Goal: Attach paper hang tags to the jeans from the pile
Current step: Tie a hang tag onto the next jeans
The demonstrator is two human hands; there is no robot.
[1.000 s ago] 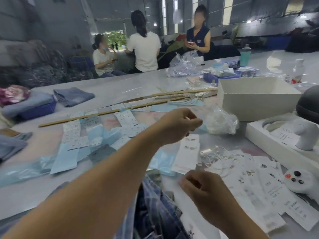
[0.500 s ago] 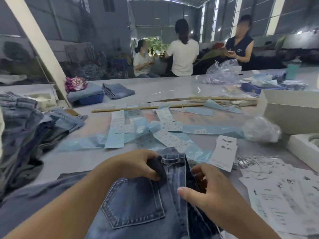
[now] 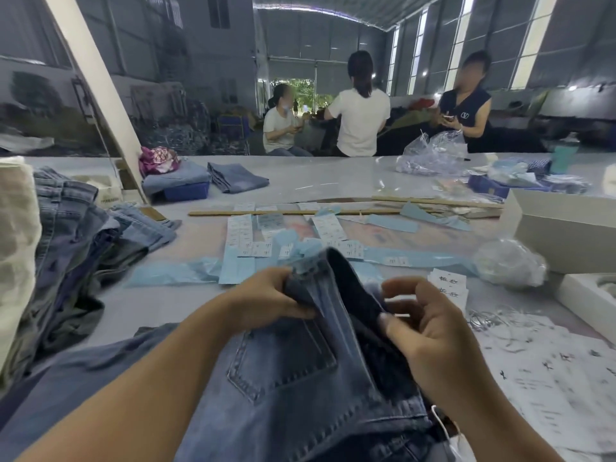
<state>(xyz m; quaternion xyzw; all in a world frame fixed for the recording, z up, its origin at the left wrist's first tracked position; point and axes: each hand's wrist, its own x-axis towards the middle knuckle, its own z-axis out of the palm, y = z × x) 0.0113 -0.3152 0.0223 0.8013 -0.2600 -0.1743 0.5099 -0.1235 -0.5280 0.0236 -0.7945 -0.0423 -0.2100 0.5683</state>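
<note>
Nearest the camera, a pair of blue jeans (image 3: 283, 378) lies across the counter (image 3: 326, 185) with a back pocket (image 3: 283, 361) facing up. The left hand (image 3: 263, 300) clenches the waistband, fingers curled into the denim and lifting it into a raised fold. The right hand (image 3: 430, 331) sits just right of that fold, its fingers curled against the dark inner side of the waistband; whether it actually pinches the cloth cannot be told. A thin white cord (image 3: 443, 425) shows under the right wrist.

To the right of the jeans, loose white paper hang tags (image 3: 546, 378) cover the counter up to its right edge, with a tangle of pale strings (image 3: 493, 320) beside them. A small stack of tags (image 3: 448, 288) just beyond the right hand carries printed characters too blurred to read. To the left, the pile of jeans (image 3: 76, 248) rises high and crowds that edge, leaving only a narrow strip of bare counter between pile and hands.

Farther out lie blue backing strips (image 3: 186, 273) and sheets of white labels (image 3: 240, 230), their print illegible, then a crumpled clear bag (image 3: 510, 263), a white box (image 3: 563, 235) and two long wooden sticks (image 3: 293, 212). Beyond them the counter is broad and open. Folded jeans (image 3: 236, 176) and a blue tray (image 3: 186, 191) sit near the far side, by a slanted white beam (image 3: 96, 95). Three people (image 3: 360, 105) stand or sit behind the counter; one dark vest bears a round white logo.
</note>
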